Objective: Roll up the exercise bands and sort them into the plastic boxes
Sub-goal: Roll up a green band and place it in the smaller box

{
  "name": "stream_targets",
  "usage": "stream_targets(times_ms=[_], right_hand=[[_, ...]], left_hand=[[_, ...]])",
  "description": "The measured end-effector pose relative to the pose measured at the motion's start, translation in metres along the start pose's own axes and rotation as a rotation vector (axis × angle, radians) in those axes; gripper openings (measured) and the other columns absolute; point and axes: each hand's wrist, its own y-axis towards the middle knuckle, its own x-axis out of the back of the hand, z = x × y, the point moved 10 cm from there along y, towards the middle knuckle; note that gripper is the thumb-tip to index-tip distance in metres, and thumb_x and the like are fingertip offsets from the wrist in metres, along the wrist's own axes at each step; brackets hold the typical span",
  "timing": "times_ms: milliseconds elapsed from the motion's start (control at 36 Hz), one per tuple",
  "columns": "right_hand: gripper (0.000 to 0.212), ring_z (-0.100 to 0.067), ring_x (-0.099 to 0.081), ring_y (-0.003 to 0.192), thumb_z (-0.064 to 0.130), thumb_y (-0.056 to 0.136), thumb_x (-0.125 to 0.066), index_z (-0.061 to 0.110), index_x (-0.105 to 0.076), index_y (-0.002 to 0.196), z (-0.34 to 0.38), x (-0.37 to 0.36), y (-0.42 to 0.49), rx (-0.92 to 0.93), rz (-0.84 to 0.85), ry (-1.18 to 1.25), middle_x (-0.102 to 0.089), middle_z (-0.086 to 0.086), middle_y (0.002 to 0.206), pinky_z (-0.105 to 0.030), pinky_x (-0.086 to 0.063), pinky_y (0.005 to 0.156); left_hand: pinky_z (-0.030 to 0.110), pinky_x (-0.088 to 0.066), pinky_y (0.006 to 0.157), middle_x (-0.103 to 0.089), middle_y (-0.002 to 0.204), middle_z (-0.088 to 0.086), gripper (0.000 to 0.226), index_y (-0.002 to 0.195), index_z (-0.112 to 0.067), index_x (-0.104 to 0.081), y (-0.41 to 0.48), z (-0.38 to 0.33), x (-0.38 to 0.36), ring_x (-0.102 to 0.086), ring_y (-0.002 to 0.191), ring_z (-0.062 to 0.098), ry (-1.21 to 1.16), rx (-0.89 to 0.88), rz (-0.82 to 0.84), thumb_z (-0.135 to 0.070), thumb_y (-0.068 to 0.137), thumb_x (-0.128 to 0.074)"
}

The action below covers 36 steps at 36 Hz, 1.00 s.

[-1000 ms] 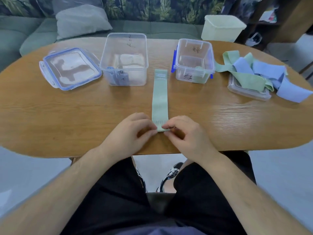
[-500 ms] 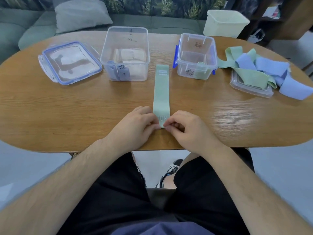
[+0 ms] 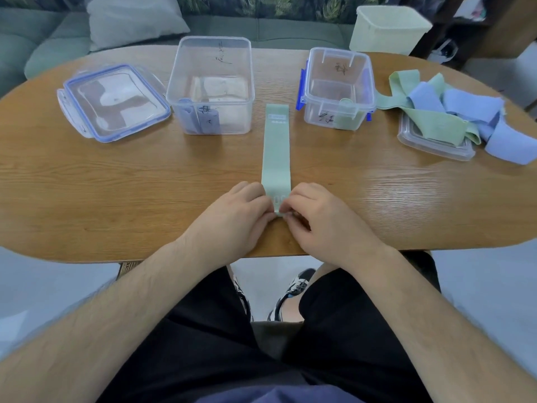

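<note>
My left hand and right hand pinch the near end of the green band, its roll barely begun. The big box and small box hold few bands, and the pile waits.

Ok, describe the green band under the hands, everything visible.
The green band is a pale, matte, fabric-like strip lying flat on the wooden table, running straight away from the person. White print marks its far end, between the large box and small box. Left hand and right hand pinch its near end.
</note>
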Motion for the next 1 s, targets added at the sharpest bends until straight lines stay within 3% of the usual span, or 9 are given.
stream_targets(times_ms=[139, 278, 444, 556, 694, 806, 1000], right_hand=[[0.005, -0.013, -0.054, 0.091, 0.011, 0.092, -0.07, 0.012, -0.073, 0.095, -0.008, 0.003, 0.0, -0.041, -0.012, 0.059, -0.064, 0.005, 0.094, -0.021, -0.044, 0.085], [0.006, -0.014, -0.055, 0.088, 0.01, 0.094, -0.064, 0.013, -0.068, 0.097, -0.009, 0.005, 0.006, -0.052, 0.001, 0.054, -0.063, 0.004, 0.091, -0.028, -0.046, 0.081], [0.01, -0.021, -0.054, 0.092, 0.008, 0.097, -0.059, 0.009, -0.069, 0.097, -0.012, 0.001, 0.012, -0.096, 0.047, 0.051, -0.056, -0.004, 0.095, -0.029, -0.043, 0.086], [0.013, -0.021, -0.054, 0.092, 0.009, 0.099, -0.057, 0.007, -0.07, 0.098, -0.012, 0.0, 0.015, -0.11, 0.037, 0.031, -0.058, -0.006, 0.095, -0.024, -0.04, 0.083], [0.007, -0.02, -0.056, 0.088, 0.008, 0.096, -0.06, 0.009, -0.066, 0.095, -0.006, 0.007, 0.01, -0.072, -0.056, -0.011, -0.063, -0.001, 0.092, -0.031, -0.046, 0.08], [0.006, -0.016, -0.055, 0.091, 0.007, 0.09, -0.066, 0.01, -0.067, 0.095, -0.006, 0.007, 0.001, -0.09, -0.083, -0.017, -0.061, 0.002, 0.094, -0.026, -0.046, 0.081], [0.006, -0.023, -0.054, 0.091, 0.008, 0.095, -0.063, 0.007, -0.069, 0.094, -0.009, 0.007, 0.005, -0.101, -0.13, -0.027, -0.061, -0.003, 0.094, -0.034, -0.047, 0.083]], left_hand=[[0.033, -0.045, 0.087, -0.058, 0.094, 0.004, 0.029, 0.097, -0.007, -0.075, -0.005, 0.011, 0.001, -0.056, 0.086, 0.024, -0.065, 0.021, 0.014, -0.03, 0.096, -0.058], [0.031, -0.045, 0.083, -0.06, 0.09, 0.005, 0.023, 0.098, -0.008, -0.076, 0.002, 0.013, 0.004, -0.056, 0.084, 0.025, -0.08, 0.032, 0.013, -0.021, 0.096, -0.057], [0.033, -0.043, 0.083, -0.058, 0.088, 0.002, 0.01, 0.094, -0.012, -0.064, 0.009, 0.014, 0.004, -0.056, 0.087, 0.026, -0.055, 0.041, 0.045, -0.014, 0.096, -0.054], [0.034, -0.044, 0.081, -0.052, 0.088, 0.005, 0.024, 0.092, -0.011, -0.065, 0.011, 0.013, 0.004, -0.052, 0.083, 0.025, 0.011, 0.021, -0.013, -0.02, 0.097, -0.043], [0.039, -0.049, 0.081, -0.056, 0.092, 0.012, 0.016, 0.093, -0.003, -0.07, 0.005, 0.009, 0.002, -0.056, 0.082, 0.029, 0.044, -0.036, -0.052, -0.008, 0.097, -0.055], [0.039, -0.051, 0.085, -0.058, 0.097, 0.009, 0.021, 0.102, -0.005, -0.074, 0.0, 0.013, 0.006, -0.057, 0.087, 0.027, 0.001, -0.061, -0.038, -0.019, 0.1, -0.059], [0.035, -0.049, 0.085, -0.057, 0.095, 0.006, 0.026, 0.101, -0.008, -0.077, 0.012, 0.023, 0.004, -0.056, 0.087, 0.024, -0.013, -0.023, -0.042, -0.026, 0.098, -0.059]])
